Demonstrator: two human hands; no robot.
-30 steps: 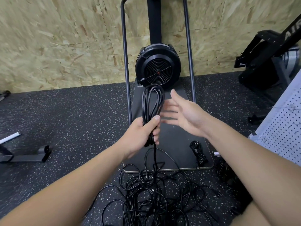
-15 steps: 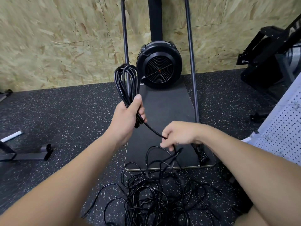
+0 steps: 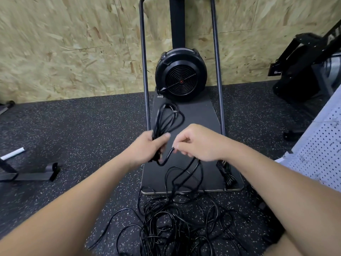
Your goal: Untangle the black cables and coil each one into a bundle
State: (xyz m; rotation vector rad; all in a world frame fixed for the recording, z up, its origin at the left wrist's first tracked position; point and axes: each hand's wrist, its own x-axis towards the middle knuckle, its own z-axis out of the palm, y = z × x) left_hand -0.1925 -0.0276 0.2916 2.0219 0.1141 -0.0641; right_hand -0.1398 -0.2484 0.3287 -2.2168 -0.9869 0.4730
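Coiling of 1 cable is in hand: loops (image 3: 167,118) are gripped at frame centre by the left hand (image 3: 147,151), while the tail is pinched by the right hand (image 3: 200,145). Next, another loop must be fed leftward, drawn free of the tangle (image 3: 177,226) at bottom centre.

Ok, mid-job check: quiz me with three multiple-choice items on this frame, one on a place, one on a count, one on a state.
1. Where does the finished small bundle lie?
A. on the dark platform
B. against the wall
C. in a hand

2. How many hands touch cable?
A. none
B. one
C. two

3. What state is the floor pile in?
A. coiled
B. tangled
C. boxed

Key: 1 A, it rests on the platform's near right corner. 2 C, the left hand grips the coil and the right hand pinches the strand. 3 B, loose loops cross everywhere.
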